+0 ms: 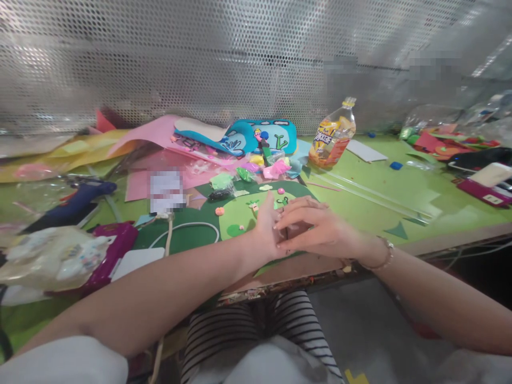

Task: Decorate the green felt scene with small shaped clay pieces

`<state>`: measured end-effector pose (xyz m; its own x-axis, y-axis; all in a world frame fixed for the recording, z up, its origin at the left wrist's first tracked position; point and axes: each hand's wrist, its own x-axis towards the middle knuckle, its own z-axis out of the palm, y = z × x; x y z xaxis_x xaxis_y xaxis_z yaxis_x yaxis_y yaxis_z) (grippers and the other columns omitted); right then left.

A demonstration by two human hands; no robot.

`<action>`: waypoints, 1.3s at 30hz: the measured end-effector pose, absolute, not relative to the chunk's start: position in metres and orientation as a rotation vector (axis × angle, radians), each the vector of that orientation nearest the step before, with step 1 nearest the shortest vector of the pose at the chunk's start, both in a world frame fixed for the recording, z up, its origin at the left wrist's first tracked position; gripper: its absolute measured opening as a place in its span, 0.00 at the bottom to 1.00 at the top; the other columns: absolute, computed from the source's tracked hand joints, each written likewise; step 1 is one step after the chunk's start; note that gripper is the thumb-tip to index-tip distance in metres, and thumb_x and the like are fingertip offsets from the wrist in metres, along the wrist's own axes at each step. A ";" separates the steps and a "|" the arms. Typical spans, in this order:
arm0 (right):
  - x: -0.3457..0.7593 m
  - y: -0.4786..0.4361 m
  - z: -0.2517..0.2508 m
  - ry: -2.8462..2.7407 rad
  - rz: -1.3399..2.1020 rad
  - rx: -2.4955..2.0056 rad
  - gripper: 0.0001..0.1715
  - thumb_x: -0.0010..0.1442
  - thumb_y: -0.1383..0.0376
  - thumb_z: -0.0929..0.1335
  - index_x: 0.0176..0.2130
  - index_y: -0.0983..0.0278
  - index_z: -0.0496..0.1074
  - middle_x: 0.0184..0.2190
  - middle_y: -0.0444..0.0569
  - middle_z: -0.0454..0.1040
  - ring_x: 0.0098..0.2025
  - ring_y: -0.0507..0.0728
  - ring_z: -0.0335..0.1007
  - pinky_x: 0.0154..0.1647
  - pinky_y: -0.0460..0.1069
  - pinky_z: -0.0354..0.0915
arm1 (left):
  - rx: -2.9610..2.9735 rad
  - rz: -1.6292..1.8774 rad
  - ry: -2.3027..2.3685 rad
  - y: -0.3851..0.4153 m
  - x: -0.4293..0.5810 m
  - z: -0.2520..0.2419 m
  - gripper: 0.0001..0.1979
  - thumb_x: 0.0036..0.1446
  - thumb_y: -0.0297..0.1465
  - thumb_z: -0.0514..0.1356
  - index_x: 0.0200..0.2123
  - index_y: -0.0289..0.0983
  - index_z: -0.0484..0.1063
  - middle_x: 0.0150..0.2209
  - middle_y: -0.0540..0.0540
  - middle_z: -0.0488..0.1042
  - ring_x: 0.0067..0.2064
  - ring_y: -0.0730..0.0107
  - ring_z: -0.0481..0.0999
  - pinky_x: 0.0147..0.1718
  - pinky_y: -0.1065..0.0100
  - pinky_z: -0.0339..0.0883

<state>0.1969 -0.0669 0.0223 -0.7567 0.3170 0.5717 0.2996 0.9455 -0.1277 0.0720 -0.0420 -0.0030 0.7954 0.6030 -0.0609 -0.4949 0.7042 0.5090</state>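
Our left hand (267, 229) and right hand (316, 229) meet over the near edge of the table (420, 197), touching each other. The left hand stands on edge, its fingers (269, 205) straight and close together. The right hand lies across it, fingers (298, 205) curled loosely around the left palm. Whether anything sits between them we cannot tell; nothing shows in either grasp. A thin bead bracelet (382, 258) rings the right wrist.

Just beyond the hands lies a dark green felt sheet (188, 240), soft and matte, carrying a rounded pale green piece (240, 213) dotted with small foam cut-outs, among them an orange disc (220, 211). A white cable (188, 226) loops over the felt. Behind it sits a heap of small foam shapes (264, 168) in pink, yellow and green, and past that a blue padded piece (256, 136) with cartoon outlines.

To the right stands a tilted clear plastic bottle (334, 136) with an orange label, and two clear glue sticks (372, 194) lie across the smooth green table top. On the left we see pink paper sheets (160, 133), a dark blue glue gun (78, 202), a magenta case (114, 248) and a crinkled clear bag (52, 258). A perforated metal wall (240, 58) closes the back.
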 end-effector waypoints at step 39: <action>0.209 -0.011 0.020 -1.866 0.913 -1.056 0.09 0.52 0.60 0.70 0.35 0.62 0.74 0.25 0.44 0.74 0.28 0.51 0.72 0.30 0.47 0.69 | 2.835 0.338 -0.472 -0.084 0.076 -0.022 0.12 0.54 0.29 0.52 0.29 0.35 0.75 0.31 0.43 0.75 0.32 0.64 0.69 0.35 0.62 0.61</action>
<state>0.2086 -0.0113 0.0198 -0.3419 0.8967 0.2812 0.3285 0.3944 -0.8582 0.0756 -0.0840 -0.0223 0.9208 -0.2858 0.2654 -0.3432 -0.9170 0.2032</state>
